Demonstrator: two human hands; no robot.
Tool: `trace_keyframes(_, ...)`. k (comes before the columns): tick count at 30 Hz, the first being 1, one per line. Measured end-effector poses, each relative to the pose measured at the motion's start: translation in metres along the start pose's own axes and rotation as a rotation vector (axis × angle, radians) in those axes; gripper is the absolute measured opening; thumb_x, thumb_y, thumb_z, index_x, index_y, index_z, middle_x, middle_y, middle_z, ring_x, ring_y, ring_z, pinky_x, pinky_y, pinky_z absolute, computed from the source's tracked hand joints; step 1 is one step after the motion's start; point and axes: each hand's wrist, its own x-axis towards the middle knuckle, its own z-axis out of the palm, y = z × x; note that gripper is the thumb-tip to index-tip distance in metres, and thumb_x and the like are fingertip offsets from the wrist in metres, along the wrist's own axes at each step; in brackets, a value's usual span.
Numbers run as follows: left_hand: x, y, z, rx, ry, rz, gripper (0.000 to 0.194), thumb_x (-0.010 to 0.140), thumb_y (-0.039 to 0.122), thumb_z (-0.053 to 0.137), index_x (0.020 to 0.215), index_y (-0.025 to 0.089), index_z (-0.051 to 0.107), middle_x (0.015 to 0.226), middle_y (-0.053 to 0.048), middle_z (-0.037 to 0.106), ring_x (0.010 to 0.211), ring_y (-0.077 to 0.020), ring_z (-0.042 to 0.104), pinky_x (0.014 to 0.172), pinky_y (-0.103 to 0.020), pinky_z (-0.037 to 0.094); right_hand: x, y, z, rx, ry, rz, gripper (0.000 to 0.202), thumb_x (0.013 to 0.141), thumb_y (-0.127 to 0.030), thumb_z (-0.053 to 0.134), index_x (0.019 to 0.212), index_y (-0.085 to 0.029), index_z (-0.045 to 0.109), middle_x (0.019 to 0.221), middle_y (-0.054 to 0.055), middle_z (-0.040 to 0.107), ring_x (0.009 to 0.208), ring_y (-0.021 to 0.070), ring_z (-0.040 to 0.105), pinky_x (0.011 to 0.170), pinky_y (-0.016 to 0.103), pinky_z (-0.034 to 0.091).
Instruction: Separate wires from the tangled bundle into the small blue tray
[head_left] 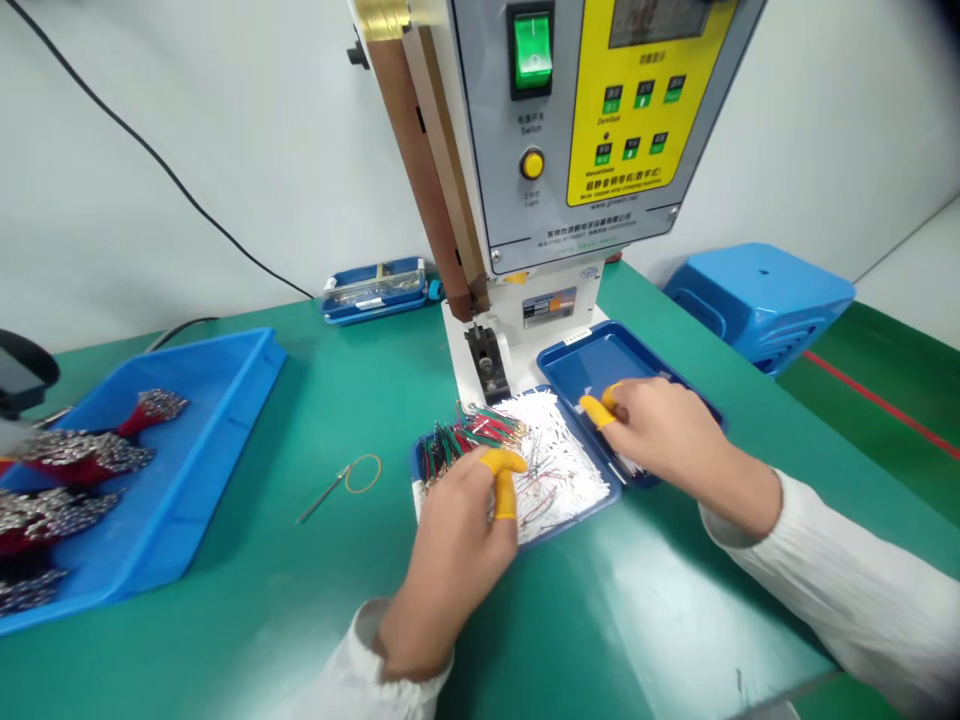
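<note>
My left hand point(465, 530), with yellow finger cots on thumb and forefinger, is over the near blue tray point(551, 533). Its fingers are curled and close together; whether they hold anything is hidden. In that tray are a bundle of thin red, green and black wires point(480, 432) and many small white pieces point(559, 430). My right hand point(660, 425), also in yellow finger cots, is at the second blue tray point(611, 350), its fingertips bent together above it. What they pinch, if anything, is too small to make out.
A grey and white crimping machine point(517, 230) stands behind the trays, its black die point(486, 362) close to them. Left is a blue bin point(217, 470) with wire bundles. A wire with a yellow loop point(363, 474) lies on the green table point(300, 600). A blue stool point(765, 290) stands right.
</note>
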Motion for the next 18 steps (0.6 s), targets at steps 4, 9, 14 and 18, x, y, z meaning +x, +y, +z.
trace_keyframes(4, 0.007, 0.012, 0.013, 0.379, -0.038, -0.038, 0.015, 0.097, 0.025, 0.054, 0.098, 0.019, 0.068, 0.098, -0.01, 0.069, 0.087, -0.0265, 0.064, 0.067, -0.032, 0.035, -0.011, -0.015, 0.002, 0.124, 0.042, -0.154, 0.033, 0.095, -0.034, 0.053, 0.066, -0.019, 0.056, 0.07, 0.005, 0.067, 0.058, 0.0158, 0.052, 0.055, 0.033, 0.016)
trace_keyframes(9, 0.013, 0.016, 0.021, 0.491, -0.075, -0.073, 0.015, 0.098, 0.029, 0.056, 0.092, 0.021, 0.067, 0.094, -0.009, 0.069, 0.079, -0.0248, 0.063, 0.06, -0.032, 0.026, -0.019, -0.02, 0.007, 0.174, 0.038, -0.242, 0.03, 0.097, -0.033, 0.053, 0.073, -0.019, 0.064, 0.079, 0.004, 0.069, 0.062, 0.016, 0.056, 0.057, 0.033, 0.018)
trace_keyframes(14, 0.009, 0.011, 0.019, 0.426, -0.042, -0.093, 0.013, 0.09, 0.016, 0.057, 0.08, 0.021, 0.062, 0.08, -0.005, 0.065, 0.064, -0.0191, 0.055, 0.059, -0.031, 0.022, -0.021, -0.022, 0.01, 0.218, 0.039, -0.287, 0.028, 0.098, -0.03, 0.053, 0.078, -0.018, 0.07, 0.081, 0.006, 0.071, 0.068, 0.017, 0.06, 0.059, 0.033, 0.022)
trace_keyframes(18, 0.003, 0.007, 0.014, 0.159, 0.07, -0.093, 0.01, 0.09, 0.015, 0.057, 0.083, 0.019, 0.063, 0.076, -0.002, 0.059, 0.062, -0.0162, 0.05, 0.059, -0.028, 0.029, -0.021, -0.023, 0.011, 0.366, 0.055, -0.291, 0.029, 0.098, -0.031, 0.057, 0.077, -0.017, 0.07, 0.077, 0.005, 0.069, 0.068, 0.0158, 0.059, 0.062, 0.031, 0.03)
